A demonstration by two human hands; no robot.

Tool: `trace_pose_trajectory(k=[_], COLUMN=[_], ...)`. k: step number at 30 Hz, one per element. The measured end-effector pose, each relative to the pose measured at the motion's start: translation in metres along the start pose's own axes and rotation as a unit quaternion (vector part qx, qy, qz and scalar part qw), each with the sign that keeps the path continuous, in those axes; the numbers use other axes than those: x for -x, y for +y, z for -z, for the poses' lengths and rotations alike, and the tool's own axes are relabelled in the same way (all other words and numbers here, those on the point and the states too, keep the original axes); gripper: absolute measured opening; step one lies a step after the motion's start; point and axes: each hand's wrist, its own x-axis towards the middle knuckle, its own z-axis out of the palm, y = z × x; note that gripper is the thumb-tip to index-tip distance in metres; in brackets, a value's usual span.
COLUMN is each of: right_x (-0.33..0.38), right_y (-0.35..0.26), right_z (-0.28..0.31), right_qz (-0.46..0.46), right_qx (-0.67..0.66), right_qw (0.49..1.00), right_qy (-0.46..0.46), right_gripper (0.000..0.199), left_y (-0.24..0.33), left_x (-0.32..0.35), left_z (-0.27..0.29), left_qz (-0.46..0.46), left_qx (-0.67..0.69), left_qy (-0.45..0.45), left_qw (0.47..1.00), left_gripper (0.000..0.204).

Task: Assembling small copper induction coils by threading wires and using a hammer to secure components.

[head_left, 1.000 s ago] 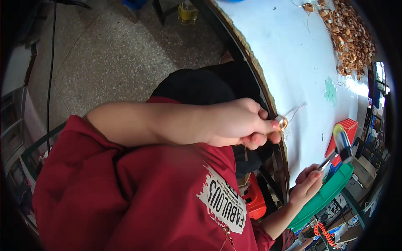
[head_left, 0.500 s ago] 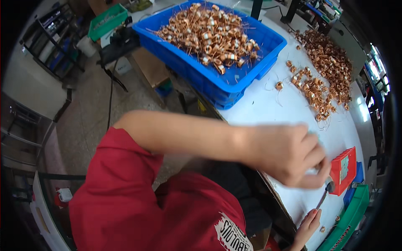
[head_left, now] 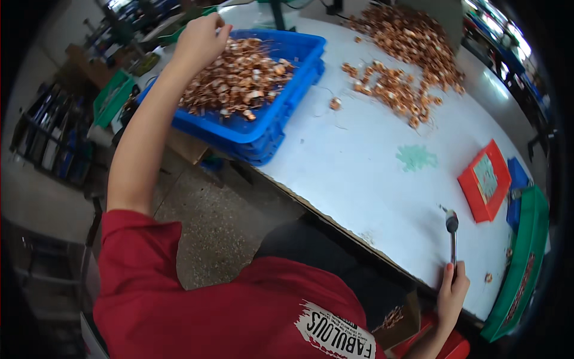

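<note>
Left hand [head_left: 200, 39], arm outstretched, fingers curled among copper coils [head_left: 239, 81] in the blue bin [head_left: 287, 113] at the worktop's far-left edge; right hand [head_left: 451, 293] grips a slim tool [head_left: 452, 236] — pointing away, near edge.

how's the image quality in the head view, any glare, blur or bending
Head view: heavy fisheye bending, the white table edge curves and the corners go black; window glare washes out the top right; the blue crate and tool are fairly sharp; the left hand is slightly soft.

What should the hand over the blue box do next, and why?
Probably close the left hand on one copper coil and lift it out of the blue bin: it hovers over the pile, while the right hand holds a small tool ready at the table.
</note>
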Motion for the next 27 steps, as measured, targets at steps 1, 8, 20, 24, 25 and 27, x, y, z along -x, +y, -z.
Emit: trace_pose_trajectory(k=[1,8,20,24,25,27], right_x=[-0.001,0.002,0.005,0.002,0.002,0.002], right_y=[-0.003,-0.009,-0.009,-0.009,-0.008,-0.007], right_z=[0.000,-0.002,-0.003,-0.003,-0.003,-0.002], right_qz=[-0.007,-0.035,-0.030,-0.027,-0.025,-0.029], right_qx=[-0.005,-0.012,-0.024,-0.021,-0.021,-0.018], right_qw=[1.000,0.999,0.999,0.999,0.999,0.999], right_qy=[-0.009,0.005,0.011,0.011,0.007,0.001], right_gripper=[0.026,0.025,0.025,0.026,0.026,0.025], left_y=[0.022,0.181,0.224,0.209,0.204,0.199], left_x=[0.004,0.008,0.013,0.005,-0.001,-0.006], left_z=[0.007,0.010,-0.064,-0.051,-0.037,-0.024], left_qz=[0.001,-0.101,-0.014,0.076,0.129,0.228], left_qx=[0.074,0.213,0.143,0.251,0.323,0.458], left_qy=[-0.005,-0.220,-0.393,-0.397,-0.432,-0.489], left_qw=[0.997,0.947,0.908,0.880,0.832,0.707], left_gripper=[0.021,0.025,0.021,0.020,0.021,0.024])
